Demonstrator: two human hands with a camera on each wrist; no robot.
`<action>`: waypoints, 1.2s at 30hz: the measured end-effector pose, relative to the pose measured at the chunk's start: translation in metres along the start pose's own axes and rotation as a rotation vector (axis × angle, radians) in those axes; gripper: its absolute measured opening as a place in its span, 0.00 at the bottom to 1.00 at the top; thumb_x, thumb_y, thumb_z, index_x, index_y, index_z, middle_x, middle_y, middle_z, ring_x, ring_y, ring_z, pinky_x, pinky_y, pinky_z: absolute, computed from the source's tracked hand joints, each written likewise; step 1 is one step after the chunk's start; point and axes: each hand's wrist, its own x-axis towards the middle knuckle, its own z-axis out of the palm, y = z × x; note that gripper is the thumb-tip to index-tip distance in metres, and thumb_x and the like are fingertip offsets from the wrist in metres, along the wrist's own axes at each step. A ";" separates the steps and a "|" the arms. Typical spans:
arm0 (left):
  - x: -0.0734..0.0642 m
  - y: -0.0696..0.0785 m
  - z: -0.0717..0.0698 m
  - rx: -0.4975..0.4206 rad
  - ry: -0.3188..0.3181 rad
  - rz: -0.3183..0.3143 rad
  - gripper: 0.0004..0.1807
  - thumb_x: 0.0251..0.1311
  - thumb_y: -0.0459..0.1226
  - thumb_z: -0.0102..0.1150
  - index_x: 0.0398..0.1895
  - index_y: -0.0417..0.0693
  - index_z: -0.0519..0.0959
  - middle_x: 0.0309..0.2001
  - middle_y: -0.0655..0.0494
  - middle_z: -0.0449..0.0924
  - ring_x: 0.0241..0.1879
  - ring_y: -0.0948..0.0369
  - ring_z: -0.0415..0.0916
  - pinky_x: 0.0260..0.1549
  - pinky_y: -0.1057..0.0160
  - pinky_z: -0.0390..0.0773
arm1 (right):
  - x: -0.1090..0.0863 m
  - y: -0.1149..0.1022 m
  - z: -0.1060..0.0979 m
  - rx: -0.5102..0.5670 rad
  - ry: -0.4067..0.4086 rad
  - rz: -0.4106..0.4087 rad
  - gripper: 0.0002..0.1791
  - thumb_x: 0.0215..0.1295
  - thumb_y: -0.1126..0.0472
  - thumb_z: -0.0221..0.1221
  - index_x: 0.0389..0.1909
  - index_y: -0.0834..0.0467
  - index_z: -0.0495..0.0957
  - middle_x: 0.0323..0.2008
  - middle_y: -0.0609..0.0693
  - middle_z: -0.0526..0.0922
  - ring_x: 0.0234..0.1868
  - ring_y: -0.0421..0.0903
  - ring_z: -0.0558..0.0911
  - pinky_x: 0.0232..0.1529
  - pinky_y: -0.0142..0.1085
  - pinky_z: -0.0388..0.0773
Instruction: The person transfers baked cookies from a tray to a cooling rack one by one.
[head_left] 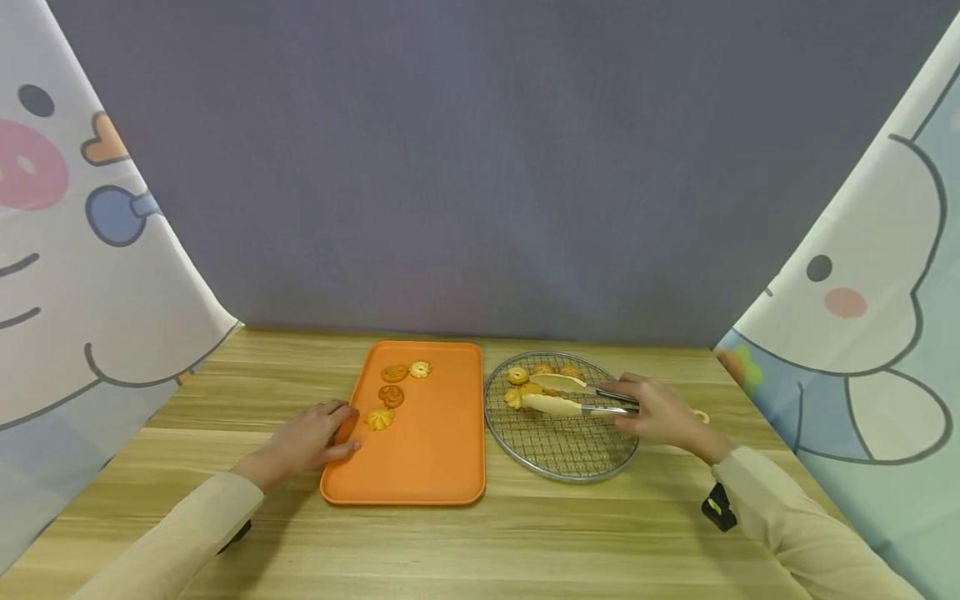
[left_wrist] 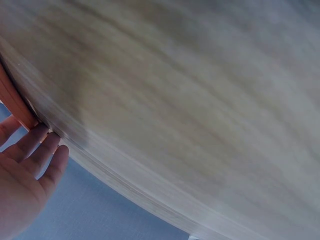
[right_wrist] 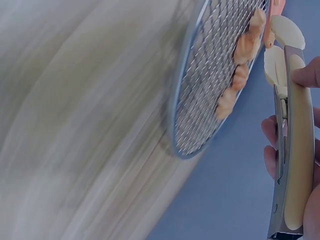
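Observation:
My left hand (head_left: 315,437) rests at the left edge of an orange tray (head_left: 442,467), fingers relaxed and fingertips along the rim. In the left wrist view those fingers (left_wrist: 37,155) are at the tray's outer side. Several cookies lie in the tray's left half, among them a pale flower-shaped cookie (head_left: 379,418) and a brown round one (head_left: 391,396). My right hand (head_left: 656,412) grips metal tongs (right_wrist: 298,150) with cream tips and handle pads. The tong tips are spread over several cookies (head_left: 518,376) on a round wire rack (head_left: 577,454).
Both the tray and the rack stand on a wood-grain table (head_left: 525,550), side by side. Behind it hangs a plain grey-blue cloth (head_left: 480,208). Cartoon-printed curtains (head_left: 832,358) border the left and right sides.

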 end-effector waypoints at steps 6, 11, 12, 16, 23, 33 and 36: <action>0.000 0.000 -0.001 -0.001 0.004 0.004 0.27 0.54 0.50 0.59 0.50 0.39 0.75 0.50 0.40 0.75 0.48 0.42 0.74 0.46 0.41 0.72 | -0.011 0.013 -0.003 0.001 0.024 0.030 0.25 0.46 0.66 0.64 0.50 0.65 0.76 0.35 0.54 0.79 0.14 0.28 0.60 0.15 0.26 0.61; 0.000 0.000 -0.001 0.001 0.011 0.013 0.27 0.54 0.50 0.59 0.49 0.39 0.75 0.50 0.40 0.75 0.47 0.42 0.74 0.46 0.42 0.72 | -0.020 0.024 -0.006 -0.010 0.038 0.054 0.25 0.46 0.65 0.66 0.50 0.66 0.76 0.34 0.53 0.78 0.15 0.28 0.60 0.16 0.26 0.61; 0.000 0.000 -0.001 0.003 0.012 0.014 0.27 0.54 0.50 0.59 0.49 0.39 0.75 0.50 0.40 0.75 0.48 0.42 0.74 0.46 0.42 0.72 | -0.022 0.026 -0.007 -0.017 0.040 0.063 0.25 0.46 0.65 0.66 0.49 0.65 0.77 0.33 0.53 0.78 0.15 0.28 0.60 0.16 0.26 0.60; 0.000 0.000 -0.001 0.006 0.008 0.009 0.27 0.54 0.50 0.59 0.50 0.39 0.75 0.51 0.40 0.75 0.49 0.42 0.74 0.46 0.42 0.72 | -0.027 0.034 -0.008 -0.038 0.048 0.093 0.25 0.45 0.65 0.67 0.49 0.64 0.77 0.33 0.54 0.78 0.15 0.28 0.61 0.15 0.27 0.60; -0.001 0.000 -0.001 0.004 0.004 0.003 0.27 0.54 0.50 0.59 0.50 0.39 0.74 0.51 0.39 0.74 0.49 0.41 0.73 0.47 0.41 0.72 | -0.032 0.039 -0.009 -0.057 0.059 0.098 0.24 0.45 0.65 0.67 0.47 0.65 0.78 0.33 0.54 0.79 0.15 0.28 0.59 0.14 0.26 0.58; 0.000 -0.002 0.003 0.007 0.006 0.014 0.27 0.55 0.51 0.59 0.50 0.39 0.75 0.51 0.39 0.74 0.49 0.41 0.74 0.46 0.41 0.72 | -0.035 0.044 -0.005 -0.086 0.039 0.129 0.24 0.45 0.64 0.67 0.47 0.64 0.78 0.31 0.52 0.79 0.15 0.29 0.59 0.15 0.27 0.59; 0.000 -0.002 0.002 0.002 0.007 0.011 0.27 0.55 0.50 0.59 0.50 0.39 0.75 0.51 0.39 0.74 0.49 0.42 0.74 0.46 0.41 0.72 | -0.036 0.044 -0.004 -0.083 0.022 0.146 0.24 0.46 0.63 0.66 0.47 0.64 0.78 0.31 0.52 0.79 0.14 0.29 0.60 0.14 0.27 0.59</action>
